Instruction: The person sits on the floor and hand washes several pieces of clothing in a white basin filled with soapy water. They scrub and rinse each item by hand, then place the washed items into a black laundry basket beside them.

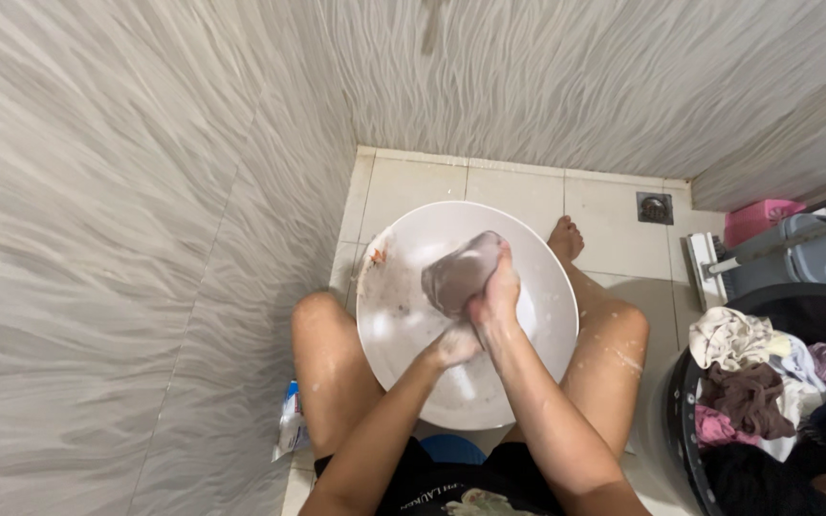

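Note:
A wet grey-brown cloth (459,273) is bunched up over a large white basin (528,250) that stands on the tiled floor between my knees. My right hand (497,292) grips the cloth from its right side, fingers wrapped over the top. My left hand (455,345) is closed just below, soapy, gripping the lower end of the same cloth. The basin's inner wall shows suds and a few specks.
A black tub (685,401) full of mixed laundry stands at the right. Behind it are a pink basket (759,218) and a grey container (815,253). A floor drain (655,206) sits by the back wall. A small packet (290,420) lies by my left thigh. Wavy-tiled walls close in left and behind.

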